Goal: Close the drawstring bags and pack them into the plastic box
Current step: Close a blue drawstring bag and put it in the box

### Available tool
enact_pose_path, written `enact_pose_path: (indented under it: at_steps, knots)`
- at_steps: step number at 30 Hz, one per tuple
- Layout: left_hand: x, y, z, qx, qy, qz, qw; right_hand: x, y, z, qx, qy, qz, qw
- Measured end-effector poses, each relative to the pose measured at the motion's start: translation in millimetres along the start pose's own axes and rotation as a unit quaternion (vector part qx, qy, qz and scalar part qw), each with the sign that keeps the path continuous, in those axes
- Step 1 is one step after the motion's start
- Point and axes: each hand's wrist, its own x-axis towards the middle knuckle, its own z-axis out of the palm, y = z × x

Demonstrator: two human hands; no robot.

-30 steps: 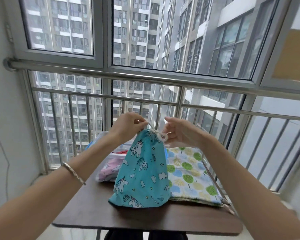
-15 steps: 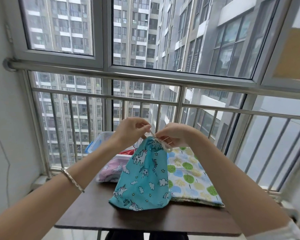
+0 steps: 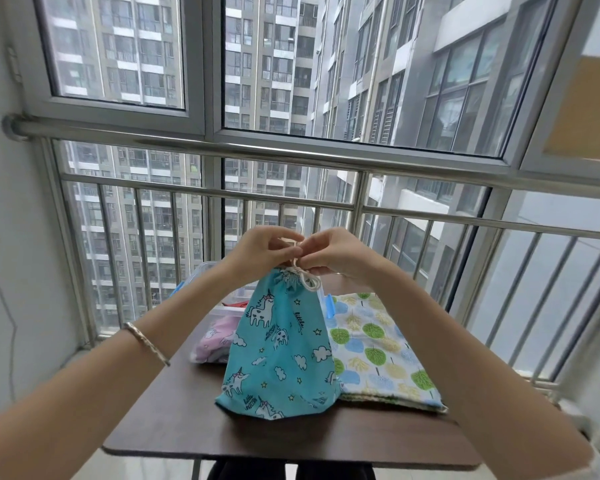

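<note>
head view, centre of the frame: pinching the white cord (image 3: 303, 277) with the left hand (image 3: 257, 252) and the right hand (image 3: 342, 256), fingertips of both curled in and meeting just above the gathered neck of the blue unicorn bag (image 3: 279, 344). standing upright on the dark table (image 3: 194, 431), neck puckered nearly shut, a loop of cord hanging at its right side. lying flat to the lower right, touching it: tree-print bag (image 3: 378, 351). behind and to the left, partly hidden by the blue one: clear plastic box (image 3: 205, 271), holding pink cloth (image 3: 215, 337); how full, cannot tell. on the left wrist, lower left: thin bracelet (image 3: 146, 341). across the upper half: steel railing (image 3: 291, 152) and window glass, tower blocks beyond.
</note>
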Motion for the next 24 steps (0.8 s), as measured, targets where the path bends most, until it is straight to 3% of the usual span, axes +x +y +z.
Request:
enact_pose_path:
  at_steps: [5,11,16,19,21,24]
  knots:
    - [-0.2,4.1,-4.1,0.054,0.0,-0.002,0.999,-0.6,3.4,4.8,-0.006,0.019,-0.001,1.0]
    - [0.9,11.1,-5.1,-0.006,-0.008,-0.046,0.999,-1.5,3.8,7.7,0.102,0.016,0.043,0.994]
    - [3.1,10.7,-7.6,-0.018,-0.026,-0.087,0.996,-2.9,8.5,8.1,-0.014,0.052,-0.034,0.998]
    - [3.4,12.8,-6.5,-0.009,-0.042,-0.095,0.995,-3.8,7.8,10.7,-0.051,0.044,-0.032,0.997]
    - [3.3,13.7,-5.7,0.004,-0.049,-0.089,0.995,-3.8,5.9,11.1,0.006,0.033,0.01,0.999]
    - [2.5,15.1,-6.5,0.005,-0.048,-0.076,0.996,-4.3,8.6,6.5,0.253,-0.034,0.1,0.962]
